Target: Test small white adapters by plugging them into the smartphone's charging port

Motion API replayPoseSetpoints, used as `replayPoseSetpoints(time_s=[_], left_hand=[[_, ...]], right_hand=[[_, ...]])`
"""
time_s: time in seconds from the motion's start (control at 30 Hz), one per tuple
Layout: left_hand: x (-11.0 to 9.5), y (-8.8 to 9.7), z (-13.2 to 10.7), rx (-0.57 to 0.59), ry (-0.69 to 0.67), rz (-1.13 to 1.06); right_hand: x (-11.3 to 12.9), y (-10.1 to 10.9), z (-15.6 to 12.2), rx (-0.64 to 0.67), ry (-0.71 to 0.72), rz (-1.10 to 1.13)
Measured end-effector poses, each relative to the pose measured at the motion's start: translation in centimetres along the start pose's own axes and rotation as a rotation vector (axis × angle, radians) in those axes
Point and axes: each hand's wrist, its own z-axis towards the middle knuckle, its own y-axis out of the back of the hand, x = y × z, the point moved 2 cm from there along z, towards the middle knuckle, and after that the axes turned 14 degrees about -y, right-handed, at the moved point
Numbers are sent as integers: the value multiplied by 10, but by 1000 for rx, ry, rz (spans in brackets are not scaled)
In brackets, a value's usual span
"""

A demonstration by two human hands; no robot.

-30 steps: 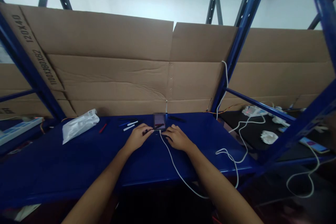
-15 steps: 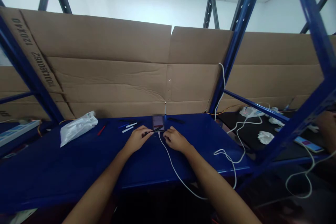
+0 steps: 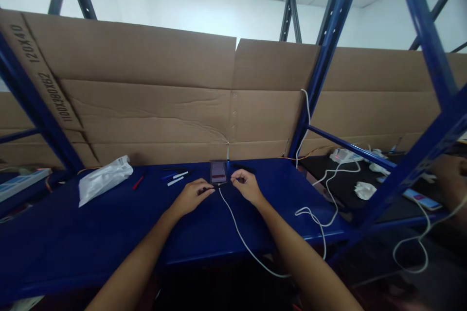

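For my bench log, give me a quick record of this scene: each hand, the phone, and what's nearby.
Left hand: holds a thin black tool
Right hand: fingers pinched beside the phone, nothing visibly held
Phone: lying on the blue shelf, screen lit
Cable: white cable running from the phone's near end
Nearby: white bag, red pen

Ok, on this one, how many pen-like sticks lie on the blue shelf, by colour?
Black sticks: 3, counting one in the left hand
White sticks: 2
Red stick: 1
Blue stick: 1
Total: 7
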Motion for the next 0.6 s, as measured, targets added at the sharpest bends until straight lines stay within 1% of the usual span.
replayPoseSetpoints(time_s=[0.17, 0.33, 0.47, 0.6], left_hand=[[-3, 0, 1, 30, -11, -31], [-3, 2, 1, 2, -5, -21], [-4, 2, 1, 7, -18, -9], [-3, 1, 1, 9, -19, -3]], right_hand=[[2, -3, -1, 38, -50, 146], [3, -4, -2, 44, -87, 245], [1, -4, -2, 51, -86, 271], [0, -5, -2, 36, -69, 239]])
